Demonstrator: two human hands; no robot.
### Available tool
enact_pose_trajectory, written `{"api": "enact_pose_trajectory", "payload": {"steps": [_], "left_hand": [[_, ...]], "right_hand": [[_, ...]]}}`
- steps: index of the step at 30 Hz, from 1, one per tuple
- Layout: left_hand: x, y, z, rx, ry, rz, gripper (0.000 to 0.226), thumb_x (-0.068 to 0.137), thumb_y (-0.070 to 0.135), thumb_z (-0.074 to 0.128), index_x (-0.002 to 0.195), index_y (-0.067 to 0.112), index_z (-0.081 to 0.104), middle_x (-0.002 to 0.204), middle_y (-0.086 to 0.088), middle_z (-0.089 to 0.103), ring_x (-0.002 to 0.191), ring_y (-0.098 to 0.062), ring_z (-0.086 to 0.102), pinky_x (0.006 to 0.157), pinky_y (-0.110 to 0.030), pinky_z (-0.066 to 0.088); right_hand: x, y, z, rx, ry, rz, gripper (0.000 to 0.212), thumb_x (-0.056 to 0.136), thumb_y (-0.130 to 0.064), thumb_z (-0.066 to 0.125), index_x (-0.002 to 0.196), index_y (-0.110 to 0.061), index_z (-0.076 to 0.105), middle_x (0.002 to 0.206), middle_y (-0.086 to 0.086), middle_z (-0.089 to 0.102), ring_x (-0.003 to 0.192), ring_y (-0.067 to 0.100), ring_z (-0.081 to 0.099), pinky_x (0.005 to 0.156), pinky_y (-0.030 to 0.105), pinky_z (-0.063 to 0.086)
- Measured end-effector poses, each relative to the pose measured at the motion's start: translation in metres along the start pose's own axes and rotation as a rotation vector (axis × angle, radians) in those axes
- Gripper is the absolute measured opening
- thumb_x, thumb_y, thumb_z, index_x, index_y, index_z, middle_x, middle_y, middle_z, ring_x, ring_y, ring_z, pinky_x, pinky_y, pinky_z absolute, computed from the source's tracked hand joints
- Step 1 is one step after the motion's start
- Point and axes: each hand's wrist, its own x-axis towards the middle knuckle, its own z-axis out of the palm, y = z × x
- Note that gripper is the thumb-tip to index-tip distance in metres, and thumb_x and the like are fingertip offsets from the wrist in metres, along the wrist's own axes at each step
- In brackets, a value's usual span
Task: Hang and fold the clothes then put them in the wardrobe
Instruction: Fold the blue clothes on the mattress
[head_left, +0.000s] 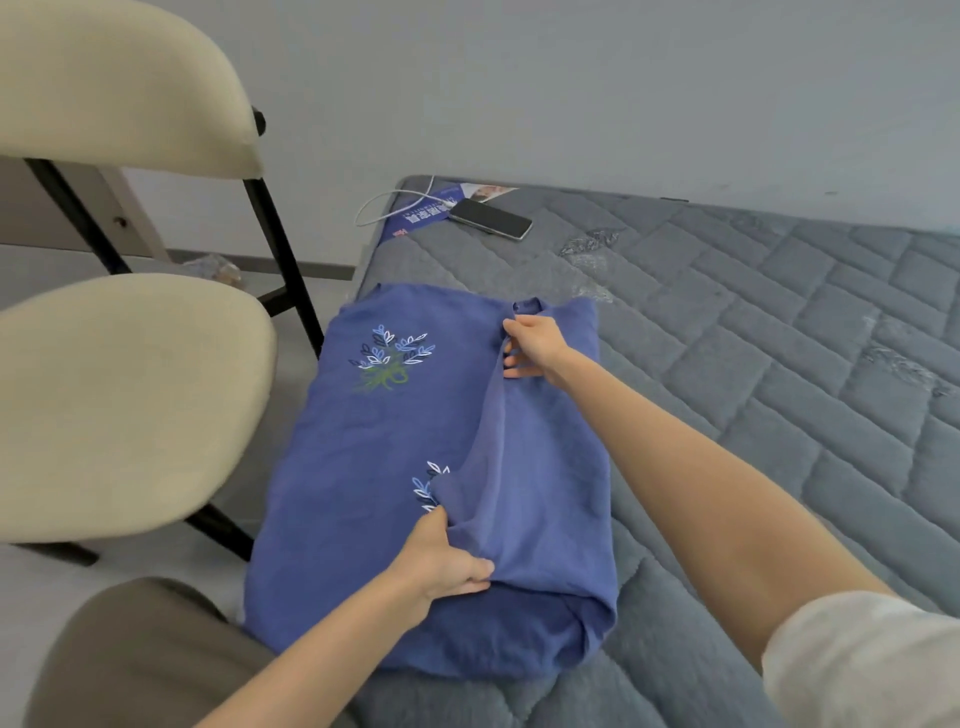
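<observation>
- Head view: a blue shirt (363, 467) lies flat on the bed (779, 338), its right side folded over.
- Left hand (447, 561) pinches the fold's near edge.
- Right hand (535, 345) grips the fold near the collar.
- A phone (491, 218) lies at the bed's far end.

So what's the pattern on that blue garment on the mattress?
The blue cloth garment bears leaf sprigs in white, pale blue and navy, with green stems; head view.

The blue garment (363, 467) with leaf embroidery lies flat, its right side folded over toward the middle.
</observation>
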Motion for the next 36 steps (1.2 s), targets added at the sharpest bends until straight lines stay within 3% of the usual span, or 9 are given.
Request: {"api": "enact_pose_trajectory", "payload": {"steps": [3,5,9,13,18,23,28,32,36], "left_hand": [[0.001,-0.005,-0.009,0.062,-0.055,0.008,0.065,0.076,-0.006,0.072,0.13,0.017,0.044,0.121,0.004,0.053,0.103,-0.015,0.059,0.066,-0.022,0.058],[0.002,-0.004,-0.012,0.082,-0.075,-0.025,0.079,0.071,0.011,0.081,0.136,0.021,0.038,0.126,0.01,0.052,0.106,-0.01,0.058,0.072,-0.023,0.057],[0.013,0.003,-0.018,-0.114,0.032,-0.087,0.062,0.065,0.037,0.084,0.116,0.017,0.056,0.109,0.007,0.067,0.097,-0.011,0.064,0.075,-0.027,0.053],[0.03,0.004,-0.019,-0.014,0.224,0.007,0.043,0.069,0.029,0.083,0.101,0.01,0.061,0.1,-0.001,0.068,0.091,-0.015,0.065,0.074,-0.033,0.057],[0.033,-0.007,-0.026,0.137,0.207,0.009,0.019,0.078,0.012,0.073,0.09,0.011,0.059,0.105,-0.009,0.066,0.094,-0.025,0.065,0.072,-0.04,0.058],[0.016,-0.008,-0.041,0.565,0.3,0.076,0.033,0.082,0.032,0.067,0.093,0.012,0.042,0.097,0.001,0.054,0.076,-0.025,0.068,0.071,-0.037,0.056],[0.001,0.0,-0.021,1.001,0.53,0.547,0.05,0.082,0.041,0.064,0.117,0.014,0.041,0.119,-0.004,0.037,0.113,-0.026,0.039,0.079,-0.03,0.038],[0.001,0.005,0.035,1.058,0.312,0.713,0.068,0.087,0.046,0.055,0.14,0.013,0.028,0.144,-0.008,0.022,0.133,-0.024,0.022,0.107,-0.031,0.024],[0.005,-0.012,0.083,1.209,0.103,0.672,0.092,0.087,0.05,0.053,0.15,0.011,-0.002,0.157,-0.014,-0.013,0.144,-0.03,-0.015,0.117,-0.047,-0.005]], "right_hand": [[0.001,0.004,0.009,-0.085,-0.082,0.026,0.023,0.098,-0.022,0.045,0.077,-0.019,0.056,0.066,0.006,0.051,0.05,0.017,0.048,0.051,0.03,0.057],[-0.003,0.007,0.011,-0.149,-0.149,0.042,0.016,0.098,-0.024,0.045,0.103,-0.034,0.056,0.068,0.004,0.052,0.052,0.016,0.047,0.053,0.03,0.058],[-0.006,0.012,0.007,-0.265,-0.137,0.015,0.039,0.097,-0.029,0.049,0.136,-0.032,0.048,0.087,0.004,0.057,0.063,0.016,0.049,0.065,0.031,0.057],[-0.013,0.017,0.004,-0.333,-0.04,-0.069,0.038,0.096,-0.022,0.047,0.133,-0.023,0.054,0.107,0.002,0.055,0.086,0.018,0.051,0.068,0.028,0.052],[-0.027,0.027,-0.008,-0.396,0.063,-0.165,0.032,0.095,-0.017,0.047,0.124,-0.021,0.06,0.115,0.004,0.06,0.102,0.018,0.056,0.087,0.033,0.051],[-0.045,0.046,-0.012,-0.463,0.186,-0.191,0.031,0.093,-0.015,0.049,0.122,-0.018,0.06,0.119,0.006,0.058,0.113,0.02,0.051,0.1,0.028,0.037],[-0.059,0.066,-0.028,-0.465,0.352,-0.079,0.037,0.094,-0.016,0.046,0.13,-0.02,0.049,0.136,0.01,0.036,0.128,0.03,0.027,0.09,0.027,0.026],[-0.059,0.07,-0.051,-0.434,0.394,-0.035,0.041,0.093,-0.015,0.046,0.133,-0.022,0.046,0.141,0.015,0.031,0.131,0.032,0.024,0.099,0.032,0.028],[-0.051,0.071,-0.068,-0.315,0.325,0.011,0.048,0.092,-0.018,0.051,0.138,-0.023,0.04,0.129,0.016,0.046,0.117,0.03,0.046,0.103,0.04,0.039]]}}
